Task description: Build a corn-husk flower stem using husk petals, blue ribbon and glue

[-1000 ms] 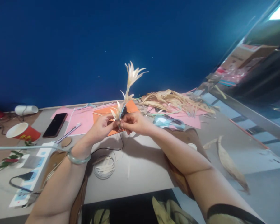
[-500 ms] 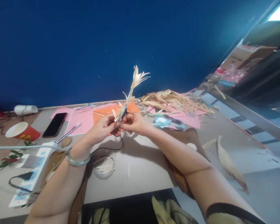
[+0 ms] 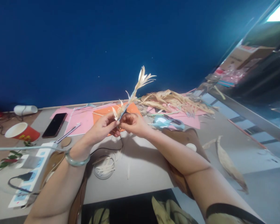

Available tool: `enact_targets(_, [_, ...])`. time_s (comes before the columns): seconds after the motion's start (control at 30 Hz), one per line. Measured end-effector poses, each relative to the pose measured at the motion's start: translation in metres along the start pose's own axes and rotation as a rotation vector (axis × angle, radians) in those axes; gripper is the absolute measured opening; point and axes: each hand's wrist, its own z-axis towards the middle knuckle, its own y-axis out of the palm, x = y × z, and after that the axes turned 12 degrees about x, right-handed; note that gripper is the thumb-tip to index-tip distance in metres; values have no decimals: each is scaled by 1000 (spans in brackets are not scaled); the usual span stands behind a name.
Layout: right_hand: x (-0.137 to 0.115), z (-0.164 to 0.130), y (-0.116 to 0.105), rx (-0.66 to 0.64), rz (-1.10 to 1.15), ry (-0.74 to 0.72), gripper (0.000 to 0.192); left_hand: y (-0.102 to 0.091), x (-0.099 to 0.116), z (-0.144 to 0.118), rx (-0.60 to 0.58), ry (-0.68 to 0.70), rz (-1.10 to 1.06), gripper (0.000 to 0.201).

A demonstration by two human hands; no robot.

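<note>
Both hands meet over the middle of the table around the lower end of a dried-husk flower stem (image 3: 132, 95), which leans up and to the right. Pale pointed petals fan out at its top, and smaller ones stick out lower down. My left hand (image 3: 106, 125) pinches the base between thumb and fingers. Close against it, my right hand (image 3: 134, 123) is also closed on the stem's lower end. The very bottom of the stem is hidden by my fingers. Behind the hands lies an orange sheet (image 3: 100, 115). A round dish of pale strips (image 3: 104, 167) sits below them.
A heap of dried husks (image 3: 175, 101) lies at the back right, near a light-blue hot glue gun (image 3: 168, 122). To the left are a phone (image 3: 55, 125), a red paper cup (image 3: 23, 132) and a power strip (image 3: 34, 174) with cables. One loose husk (image 3: 230, 163) lies right.
The flower stem's top has tilted further to the right. Both hands stay in nearly the same place with their hold kept.
</note>
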Motion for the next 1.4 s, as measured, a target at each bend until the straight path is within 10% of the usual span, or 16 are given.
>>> enact_targets(0.7, [-23,-5,-9,27,114,15,27,15,-9,5,166,197,-210,32])
enact_targets(1.4, [-20,0,-10,115,81,10,23,14,-2,3,106,-257,-305,34])
